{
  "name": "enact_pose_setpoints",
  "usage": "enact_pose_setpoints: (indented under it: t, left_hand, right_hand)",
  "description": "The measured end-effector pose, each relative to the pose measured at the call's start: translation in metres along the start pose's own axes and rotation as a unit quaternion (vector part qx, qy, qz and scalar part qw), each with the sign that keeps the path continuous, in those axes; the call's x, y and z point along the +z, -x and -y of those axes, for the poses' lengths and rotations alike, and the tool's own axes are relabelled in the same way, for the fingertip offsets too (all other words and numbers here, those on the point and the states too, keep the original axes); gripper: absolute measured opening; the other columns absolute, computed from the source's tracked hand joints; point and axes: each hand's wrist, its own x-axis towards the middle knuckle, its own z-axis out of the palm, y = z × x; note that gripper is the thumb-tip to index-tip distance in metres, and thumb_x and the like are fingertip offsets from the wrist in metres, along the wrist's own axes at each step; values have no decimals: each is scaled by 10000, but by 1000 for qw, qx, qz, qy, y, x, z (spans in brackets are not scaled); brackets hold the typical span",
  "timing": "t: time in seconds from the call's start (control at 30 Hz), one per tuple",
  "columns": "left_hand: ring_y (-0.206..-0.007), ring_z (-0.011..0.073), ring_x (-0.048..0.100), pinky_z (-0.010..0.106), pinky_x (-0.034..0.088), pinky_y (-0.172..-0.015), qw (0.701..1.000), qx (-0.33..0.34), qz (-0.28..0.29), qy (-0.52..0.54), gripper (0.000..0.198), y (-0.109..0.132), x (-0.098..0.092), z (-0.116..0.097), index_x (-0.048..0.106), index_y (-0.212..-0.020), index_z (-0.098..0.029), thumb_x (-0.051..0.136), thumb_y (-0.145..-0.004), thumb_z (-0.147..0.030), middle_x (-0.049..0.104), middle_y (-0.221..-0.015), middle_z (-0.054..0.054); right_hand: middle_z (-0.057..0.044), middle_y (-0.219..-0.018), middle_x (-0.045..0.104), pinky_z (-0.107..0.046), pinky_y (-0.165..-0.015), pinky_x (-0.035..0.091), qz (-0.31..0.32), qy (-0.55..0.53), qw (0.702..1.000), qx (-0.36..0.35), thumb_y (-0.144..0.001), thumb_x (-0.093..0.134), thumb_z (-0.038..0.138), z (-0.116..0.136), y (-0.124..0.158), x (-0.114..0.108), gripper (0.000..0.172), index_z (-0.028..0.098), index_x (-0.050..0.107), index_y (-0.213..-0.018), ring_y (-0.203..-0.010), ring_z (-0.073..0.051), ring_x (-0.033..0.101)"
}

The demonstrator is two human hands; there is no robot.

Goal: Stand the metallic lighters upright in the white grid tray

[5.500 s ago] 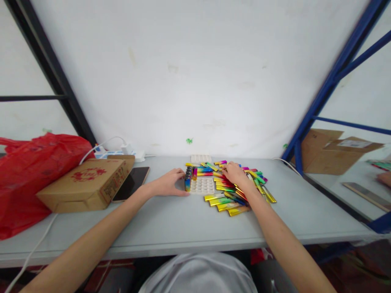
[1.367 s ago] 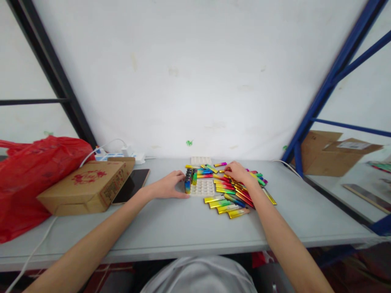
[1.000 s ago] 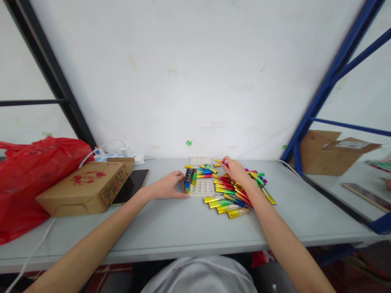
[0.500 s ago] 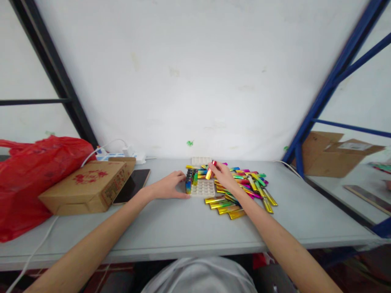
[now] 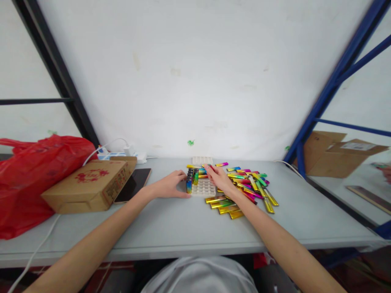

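Several shiny sticks [image 5: 227, 209] lie nearest the person, flat on the grey table [image 5: 171, 228] in a stepped fan, long axes mostly left to right with a slight slant. A little beyond, the pale pocketed tray [image 5: 204, 189] lies between the two hands, its middle and right pockets bare. The left hand [image 5: 168, 186] is just beside its left edge, thumb and fingers apart in a loose curve, gripping nothing that shows; whether it touches the tray, I cannot tell. Next to those fingers, upright sticks [image 5: 189, 186] stand along the tray's left side, long axes vertical, a shorter row just right of them. The right hand [image 5: 220, 179] is over the tray's far right part, fingertips pinched on a red-ended stick [image 5: 210, 167]; mostly hidden, its tilt is unclear. That hand is also the nearer to the loose pile [image 5: 253, 184] on the right. Farthest off, a second pale tray [image 5: 202, 160] lies by the wall.
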Motion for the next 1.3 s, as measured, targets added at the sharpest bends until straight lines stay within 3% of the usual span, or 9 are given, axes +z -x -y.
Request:
enact_pose_setpoints:
  t: [0.23,0.5,0.77,0.97,1.13,1.3]
  left_hand:
    - [-1181,334,604,417,485,-1068,1000,-2,14,-15,710,0,-2,-3,660,-1233,-142,735,-796,-696,642,-1249,150]
    - [-1180,336,602,430,485,-1068,1000,1,10,-17,711,-1,1,0,659,-1233,-150,736,-792,-702,639,-1265,150]
    - [-1174,340,609,437,489,-1062,1000,-5,8,-7,696,0,-1,-1,669,-1219,-149,755,-782,-684,646,-1255,147]
    - [-1175,342,617,430,500,-1054,1000,-1,1,-4,701,0,-1,0,674,-1216,-150,760,-773,-687,655,-1249,143]
    - [-1180,340,610,434,496,-1060,1000,3,7,-13,705,0,0,0,665,-1239,-148,750,-791,-685,647,-1265,150]
    - [-1174,347,608,454,491,-1065,1000,-1,7,-19,700,-1,0,0,673,-1218,-140,751,-787,-686,647,-1264,158]
  right_hand:
    - [44,-562,303,-272,-545,242,-96,139,984,-65,-877,507,649,3,1,-2,534,241,344,-574,-572,-121,322]
    - [37,-560,405,-274,-567,270,-114,174,973,-103,-900,472,530,3,1,-1,434,235,389,-593,-581,-134,386]
    - [37,-582,412,-275,-580,257,-92,197,969,-118,-944,476,628,2,3,1,539,218,408,-599,-598,-131,393]
    - [26,-557,443,-282,-571,256,-88,217,965,-119,-924,461,492,2,2,-1,431,223,419,-590,-579,-138,414]
    - [24,-646,526,-276,-615,322,-80,228,959,-150,-1020,438,496,3,4,0,410,225,465,-714,-633,-154,493]
    - [-20,-835,612,-290,-728,422,-21,264,946,-189,-1096,379,418,2,7,1,319,225,521,-886,-797,-184,580]
